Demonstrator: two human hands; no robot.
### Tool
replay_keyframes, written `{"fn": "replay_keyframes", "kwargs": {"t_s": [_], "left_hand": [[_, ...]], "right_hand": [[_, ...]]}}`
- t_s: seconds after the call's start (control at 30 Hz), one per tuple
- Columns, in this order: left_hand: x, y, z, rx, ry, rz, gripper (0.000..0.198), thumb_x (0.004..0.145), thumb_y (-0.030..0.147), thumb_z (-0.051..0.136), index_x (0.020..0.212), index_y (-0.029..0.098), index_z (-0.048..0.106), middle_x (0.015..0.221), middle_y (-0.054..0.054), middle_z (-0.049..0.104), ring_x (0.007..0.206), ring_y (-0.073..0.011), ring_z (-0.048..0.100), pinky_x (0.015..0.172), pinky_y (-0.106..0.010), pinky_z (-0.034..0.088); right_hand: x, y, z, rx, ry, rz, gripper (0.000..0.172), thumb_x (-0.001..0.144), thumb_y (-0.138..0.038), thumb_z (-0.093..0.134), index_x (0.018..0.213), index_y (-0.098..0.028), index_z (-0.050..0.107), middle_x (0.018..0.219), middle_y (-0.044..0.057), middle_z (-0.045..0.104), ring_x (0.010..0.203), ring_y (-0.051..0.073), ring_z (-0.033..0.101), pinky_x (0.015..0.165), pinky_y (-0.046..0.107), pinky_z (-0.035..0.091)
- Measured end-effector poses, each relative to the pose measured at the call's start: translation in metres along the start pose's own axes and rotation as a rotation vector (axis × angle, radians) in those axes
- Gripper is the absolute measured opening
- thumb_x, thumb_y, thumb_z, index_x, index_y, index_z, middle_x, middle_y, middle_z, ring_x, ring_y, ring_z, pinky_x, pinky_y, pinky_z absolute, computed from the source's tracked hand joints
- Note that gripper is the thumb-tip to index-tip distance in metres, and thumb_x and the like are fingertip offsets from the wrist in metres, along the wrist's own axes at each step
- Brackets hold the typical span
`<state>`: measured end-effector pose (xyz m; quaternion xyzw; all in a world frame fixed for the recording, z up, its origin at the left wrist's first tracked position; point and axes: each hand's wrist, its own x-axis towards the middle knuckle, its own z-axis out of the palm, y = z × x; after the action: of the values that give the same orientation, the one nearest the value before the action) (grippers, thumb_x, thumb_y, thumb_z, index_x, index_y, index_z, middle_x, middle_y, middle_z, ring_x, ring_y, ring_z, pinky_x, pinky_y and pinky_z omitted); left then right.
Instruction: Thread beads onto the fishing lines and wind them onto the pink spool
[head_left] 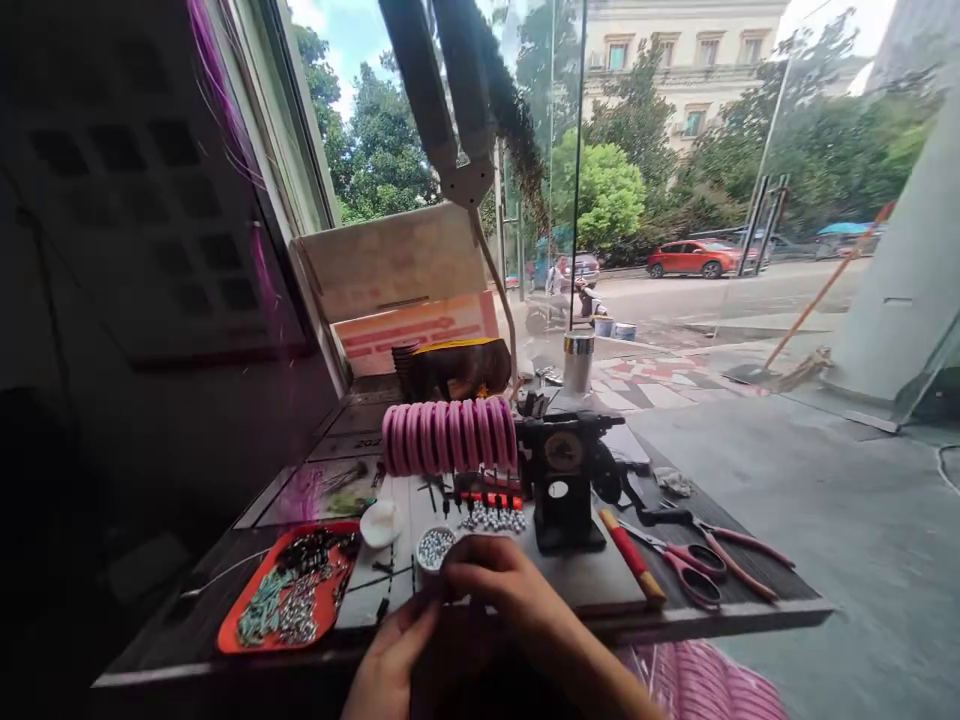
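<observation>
Both my hands meet at the table's near edge, low in the middle of the view. My left hand (397, 640) is closed, its thumb and fingers pinched together. From the right, my right hand (510, 580) reaches in with curled fingers; whatever lies between the two hands is hidden or too small to name. Just beyond the fingertips stands a small white cup (435, 550) filled with silvery beads. More loose silver beads (495, 518) lie behind it. A round white lid (381, 523) rests left of the cup.
A black hand-cranked winding machine (562, 470) carries a pink coil roll (450, 437). An orange tray (247, 625) of small metal parts sits left. Rightward lie a red-and-yellow stick (630, 553), scissors (686, 565) and pliers (742, 550). A lamp arm (465, 180) hangs above.
</observation>
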<state>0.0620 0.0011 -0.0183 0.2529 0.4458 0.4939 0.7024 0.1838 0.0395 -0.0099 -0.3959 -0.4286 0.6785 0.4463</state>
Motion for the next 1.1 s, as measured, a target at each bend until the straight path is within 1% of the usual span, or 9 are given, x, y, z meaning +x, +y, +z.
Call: {"fn": "replay_keyframes", "kwargs": {"t_s": [0.07, 0.13, 0.27, 0.43, 0.6, 0.77, 0.83, 0.93, 1.1], "left_hand": [[-0.002, -0.003, -0.001, -0.021, -0.01, -0.068, 0.027, 0.066, 0.025, 0.066, 0.089, 0.011, 0.062, 0.077, -0.01, 0.068, 0.069, -0.0205, 0.063, 0.058, -0.026, 0.048], [-0.006, -0.004, -0.001, -0.048, -0.023, -0.106, 0.024, 0.07, 0.023, 0.062, 0.088, 0.008, 0.061, 0.076, -0.012, 0.068, 0.06, -0.0172, 0.062, 0.056, -0.025, 0.047], [-0.012, -0.004, -0.002, -0.084, -0.052, -0.116, 0.016, 0.072, 0.018, 0.06, 0.085, 0.008, 0.059, 0.071, -0.012, 0.068, 0.056, -0.0155, 0.061, 0.056, -0.025, 0.048], [-0.014, -0.006, -0.007, -0.102, -0.071, -0.134, 0.009, 0.075, 0.017, 0.057, 0.08, 0.009, 0.058, 0.062, -0.009, 0.066, 0.053, -0.0142, 0.06, 0.054, -0.024, 0.047], [-0.016, -0.008, -0.014, -0.124, -0.123, -0.159, 0.012, 0.076, 0.019, 0.056, 0.081, 0.009, 0.057, 0.061, -0.009, 0.065, 0.052, -0.0144, 0.06, 0.053, -0.023, 0.046], [-0.017, -0.013, -0.019, -0.149, -0.148, -0.168, 0.014, 0.075, 0.021, 0.058, 0.081, 0.009, 0.058, 0.061, -0.008, 0.065, 0.052, -0.0145, 0.06, 0.052, -0.023, 0.046], [-0.017, -0.015, -0.021, -0.156, -0.155, -0.172, 0.014, 0.075, 0.021, 0.058, 0.082, 0.009, 0.058, 0.06, -0.008, 0.065, 0.051, -0.0141, 0.06, 0.052, -0.023, 0.046], [-0.018, -0.018, -0.022, -0.166, -0.165, -0.172, 0.014, 0.074, 0.022, 0.059, 0.079, 0.009, 0.059, 0.058, -0.008, 0.064, 0.049, -0.0133, 0.058, 0.05, -0.022, 0.045], [-0.018, -0.022, -0.024, -0.186, -0.171, -0.174, 0.015, 0.072, 0.024, 0.062, 0.075, 0.01, 0.059, 0.056, -0.007, 0.063, 0.047, -0.0126, 0.058, 0.048, -0.02, 0.044]], "right_hand": [[0.0, 0.004, 0.0, 0.073, -0.032, 0.033, 0.024, 0.055, -0.032, 0.066, 0.058, -0.012, 0.053, 0.05, -0.004, 0.049, 0.044, 0.004, 0.039, 0.041, 0.017, 0.024], [-0.001, 0.01, 0.001, 0.15, -0.058, 0.063, 0.027, 0.056, -0.033, 0.068, 0.058, -0.013, 0.051, 0.045, -0.007, 0.045, 0.039, 0.003, 0.035, 0.039, 0.017, 0.021], [-0.005, 0.019, 0.005, 0.201, -0.101, 0.103, 0.026, 0.062, -0.033, 0.066, 0.063, -0.014, 0.049, 0.042, -0.008, 0.044, 0.031, 0.002, 0.033, 0.033, 0.016, 0.019], [-0.011, 0.023, 0.009, 0.27, -0.205, 0.085, 0.021, 0.072, -0.034, 0.058, 0.069, -0.018, 0.045, 0.039, -0.009, 0.044, 0.026, 0.005, 0.037, 0.029, 0.016, 0.029], [-0.015, 0.028, 0.012, 0.274, -0.285, 0.075, 0.024, 0.075, -0.038, 0.055, 0.071, -0.017, 0.044, 0.033, -0.007, 0.045, 0.026, 0.007, 0.039, 0.03, 0.017, 0.033], [-0.016, 0.033, 0.012, 0.289, -0.256, 0.064, 0.026, 0.071, -0.037, 0.06, 0.068, -0.016, 0.045, 0.041, -0.007, 0.048, 0.027, 0.006, 0.04, 0.028, 0.017, 0.035], [-0.016, 0.035, 0.012, 0.293, -0.254, 0.06, 0.025, 0.072, -0.035, 0.06, 0.068, -0.015, 0.046, 0.043, -0.006, 0.049, 0.028, 0.005, 0.041, 0.028, 0.017, 0.036], [-0.017, 0.038, 0.012, 0.292, -0.263, 0.059, 0.023, 0.075, -0.034, 0.057, 0.068, -0.015, 0.046, 0.042, -0.006, 0.049, 0.029, 0.006, 0.043, 0.029, 0.017, 0.037], [-0.019, 0.042, 0.012, 0.298, -0.24, 0.086, 0.024, 0.073, -0.035, 0.059, 0.069, -0.016, 0.045, 0.046, -0.006, 0.05, 0.03, 0.006, 0.045, 0.03, 0.016, 0.035]]}}
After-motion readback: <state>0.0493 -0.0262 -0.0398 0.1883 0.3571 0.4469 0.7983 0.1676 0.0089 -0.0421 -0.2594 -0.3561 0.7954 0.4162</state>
